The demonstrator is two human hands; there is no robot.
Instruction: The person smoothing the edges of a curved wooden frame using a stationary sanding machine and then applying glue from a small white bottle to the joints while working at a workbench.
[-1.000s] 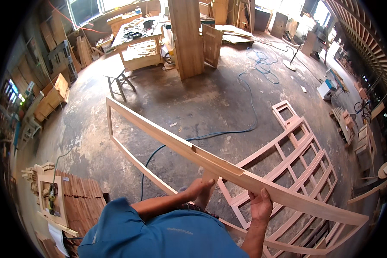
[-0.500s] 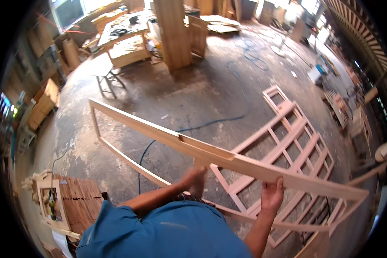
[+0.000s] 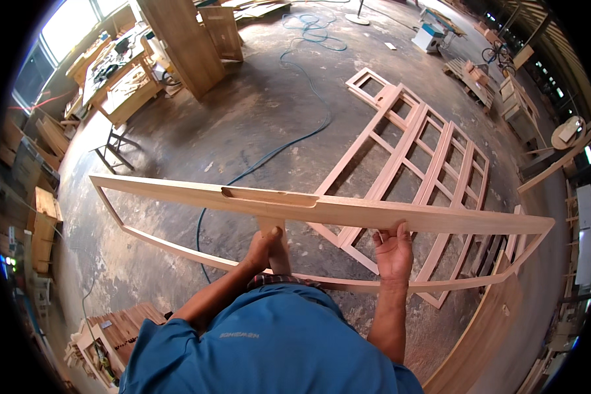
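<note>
A long, rectangular pale wooden frame (image 3: 381,213) stands on edge across my front, its upper rail carrying a long recessed slot. My left hand (image 3: 264,249) is closed around the short crosspiece (image 3: 279,255) near the middle of this frame. Farther right, my right hand (image 3: 394,255) grips the upper rail from below, thumb on the near face and palm turned up. The lower rail passes close to my waist. Beyond the frame, several slatted wooden frames (image 3: 393,164) lie overlapping on the floor, partly hidden behind the upper rail.
A blue hose (image 3: 276,152) snakes over the concrete floor under the held frame. Stacked boards (image 3: 128,323) sit at lower left, and a wide plank (image 3: 473,341) at lower right. At far left are a stool (image 3: 115,148), a cluttered workbench (image 3: 121,98) and a tall wooden panel (image 3: 180,49).
The held frame has levelled out, its right end rising relative to its left. My view has swung to the right. Both hands keep their holds.
</note>
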